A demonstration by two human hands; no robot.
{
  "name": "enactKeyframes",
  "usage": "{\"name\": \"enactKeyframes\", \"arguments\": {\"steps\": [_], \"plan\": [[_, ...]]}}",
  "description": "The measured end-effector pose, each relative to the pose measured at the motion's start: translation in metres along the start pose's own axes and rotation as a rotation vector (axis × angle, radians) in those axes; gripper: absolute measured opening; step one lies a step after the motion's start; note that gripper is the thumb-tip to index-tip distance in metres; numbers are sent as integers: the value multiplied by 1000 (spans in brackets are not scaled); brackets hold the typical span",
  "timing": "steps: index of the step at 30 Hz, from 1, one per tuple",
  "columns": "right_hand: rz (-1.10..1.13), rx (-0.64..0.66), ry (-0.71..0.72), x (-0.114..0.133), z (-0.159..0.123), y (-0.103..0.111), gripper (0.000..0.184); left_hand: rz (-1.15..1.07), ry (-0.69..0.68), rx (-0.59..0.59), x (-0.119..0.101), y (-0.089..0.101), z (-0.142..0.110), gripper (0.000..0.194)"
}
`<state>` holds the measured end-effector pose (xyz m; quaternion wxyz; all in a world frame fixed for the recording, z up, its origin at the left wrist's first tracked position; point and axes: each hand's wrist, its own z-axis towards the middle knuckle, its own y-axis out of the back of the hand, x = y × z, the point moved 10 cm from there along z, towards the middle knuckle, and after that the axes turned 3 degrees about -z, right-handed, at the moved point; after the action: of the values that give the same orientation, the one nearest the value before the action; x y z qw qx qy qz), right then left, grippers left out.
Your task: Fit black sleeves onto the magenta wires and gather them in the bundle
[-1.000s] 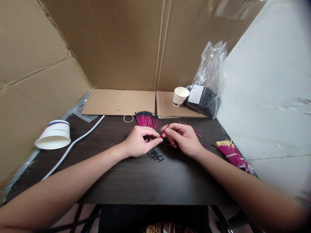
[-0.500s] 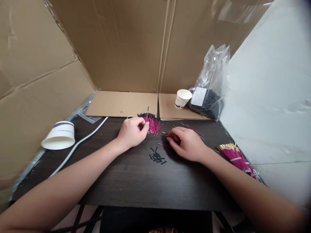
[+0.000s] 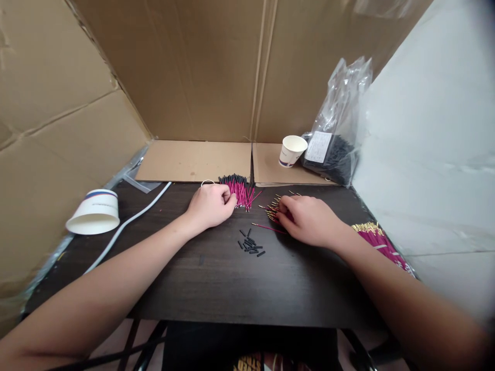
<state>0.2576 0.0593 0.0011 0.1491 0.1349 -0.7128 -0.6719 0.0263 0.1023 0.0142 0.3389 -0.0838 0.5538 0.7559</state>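
My left hand (image 3: 212,207) rests with curled fingers at the left edge of a pile of magenta wires (image 3: 240,195) with black sleeves on their far ends. Whatever its fingertips may hold is hidden. Over a spread of loose magenta wires with gold tips (image 3: 273,210) lies my right hand (image 3: 309,219), its thumb and fingers pinched among them. One single wire (image 3: 266,227) sticks out to the left below its thumb. Between the hands, nearer to me, are several short black sleeves (image 3: 250,244) in a loose heap.
A paper cup (image 3: 293,151) and a clear bag of black sleeves (image 3: 333,154) stand at the back right. Another cup (image 3: 95,211) lies tipped at left beside a white cable (image 3: 133,219). A wire bundle (image 3: 381,242) lies far right. Cardboard walls (image 3: 185,67) surround the dark table (image 3: 201,288).
The black-ended wire that stood up above my left fingers no longer shows there. My right hand has shifted slightly right, uncovering more gold wire tips. The view has tilted a little.
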Motion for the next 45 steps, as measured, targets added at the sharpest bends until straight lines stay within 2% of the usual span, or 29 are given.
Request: {"name": "enactKeyframes", "arguments": {"steps": [4, 9, 11, 15, 19, 24, 27, 30, 37, 40, 45], "plan": [[-39, 52, -37, -3, 0, -2, 27, 12, 44, 43, 1, -2, 0, 37], [-61, 69, -54, -5, 2, -3, 26, 27, -52, -35, -11, 7, -2, 32], [-70, 55, -48, -5, 2, -3, 26, -18, -126, -29, -20, 7, -5, 25], [-82, 28, -27, -4, 3, -4, 27, -160, -332, 102, -49, -2, -17, 12], [-92, 10, -22, -6, 4, -3, 27, -178, -459, 241, -68, -12, -30, 14], [-84, -118, 13, -3, 5, 10, 28, -169, -458, 326, -68, -21, -35, 25], [-77, -142, 46, 1, 6, 12, 27, -161, -457, 342, -66, -25, -36, 28], [-20, -128, 72, 2, 7, 9, 27, -157, -460, 347, -66, -27, -37, 28], [210, -217, 140, 3, 1, 15, 30, -196, -504, 382, -75, -23, -39, 15], [256, -256, 200, 9, -1, 18, 33, -223, -534, 425, -77, -24, -41, 17], [266, -309, 321, 20, -2, 17, 34, -210, -508, 481, -71, -29, -41, 21]]}}
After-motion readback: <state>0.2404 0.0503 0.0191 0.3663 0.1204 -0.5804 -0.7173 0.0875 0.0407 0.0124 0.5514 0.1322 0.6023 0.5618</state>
